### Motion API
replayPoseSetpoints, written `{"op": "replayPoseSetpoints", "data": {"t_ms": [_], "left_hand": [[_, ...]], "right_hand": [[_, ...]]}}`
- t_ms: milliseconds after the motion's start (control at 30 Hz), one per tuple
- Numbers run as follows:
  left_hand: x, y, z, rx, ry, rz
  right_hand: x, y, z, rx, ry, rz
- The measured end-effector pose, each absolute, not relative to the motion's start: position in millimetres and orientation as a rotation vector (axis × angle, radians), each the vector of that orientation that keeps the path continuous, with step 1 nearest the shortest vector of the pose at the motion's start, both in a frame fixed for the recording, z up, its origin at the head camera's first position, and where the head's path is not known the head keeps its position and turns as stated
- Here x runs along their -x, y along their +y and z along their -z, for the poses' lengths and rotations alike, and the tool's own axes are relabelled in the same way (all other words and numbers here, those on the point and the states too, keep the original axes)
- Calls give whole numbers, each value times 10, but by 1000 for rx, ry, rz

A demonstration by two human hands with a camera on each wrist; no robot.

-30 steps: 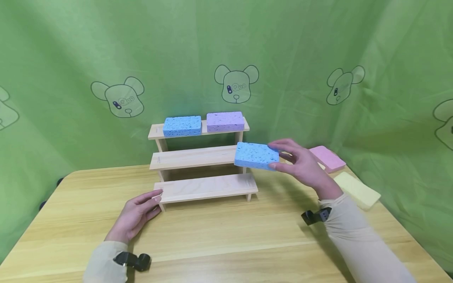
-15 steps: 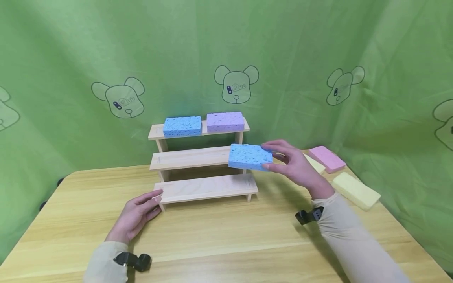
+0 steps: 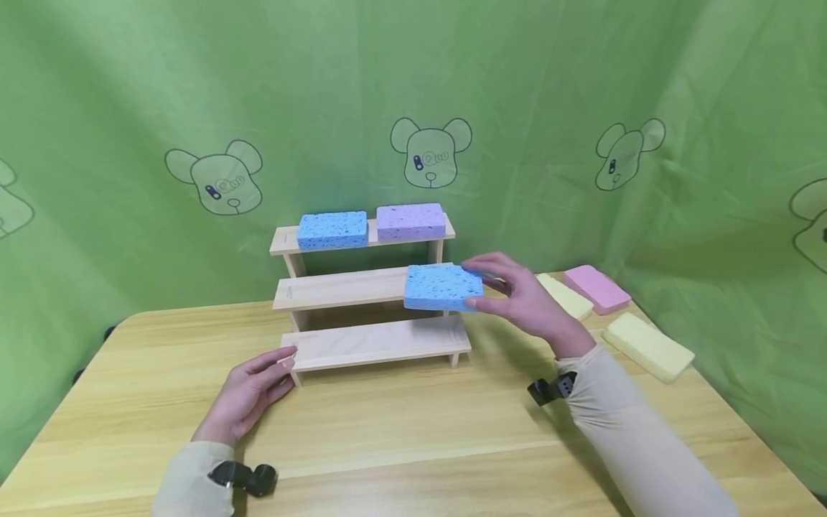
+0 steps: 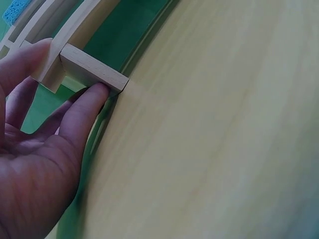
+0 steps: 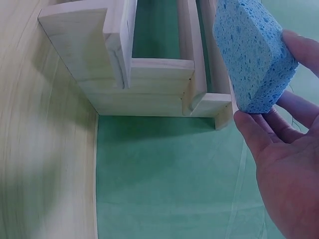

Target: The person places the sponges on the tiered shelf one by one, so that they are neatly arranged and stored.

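Note:
My right hand (image 3: 520, 294) pinches a blue sponge (image 3: 442, 287) by its right end, thumb on the near side and fingers on the far side. The sponge overlaps the right part of the middle tier in the head view; in the right wrist view the same sponge (image 5: 254, 55) is tilted. A three-tier wooden shelf (image 3: 375, 343) stands on the table. My left hand (image 3: 248, 391) grips the left end of its bottom tier, with fingertips at the board and the leg (image 4: 92, 67). On the top tier lie another blue sponge (image 3: 332, 230) and a purple sponge (image 3: 410, 222).
To the right of the shelf, two yellow sponges, one nearer (image 3: 649, 347) and one farther (image 3: 566, 298), lie on the wooden table (image 3: 388, 445) beside a pink sponge (image 3: 597, 289). A green curtain (image 3: 517, 86) hangs behind and at the sides.
My right hand has moved left with the blue sponge, from beside the shelf to over the middle tier's right part. The farther yellow sponge shows more now. The left hand has stayed put.

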State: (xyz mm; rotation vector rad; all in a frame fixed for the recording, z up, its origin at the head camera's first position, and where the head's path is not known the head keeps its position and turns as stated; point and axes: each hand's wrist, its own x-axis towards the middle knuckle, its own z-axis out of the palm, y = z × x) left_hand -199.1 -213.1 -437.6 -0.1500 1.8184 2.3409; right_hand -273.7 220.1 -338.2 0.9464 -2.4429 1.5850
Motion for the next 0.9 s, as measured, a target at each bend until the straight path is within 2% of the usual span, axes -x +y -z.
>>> {"op": "replayPoseSetpoints", "data": {"t_ms": [900], "left_hand": [[1986, -2130, 4364, 165, 1787, -2363]], "right_hand": [[2779, 1912, 3350, -977, -2454, -1594]]}}
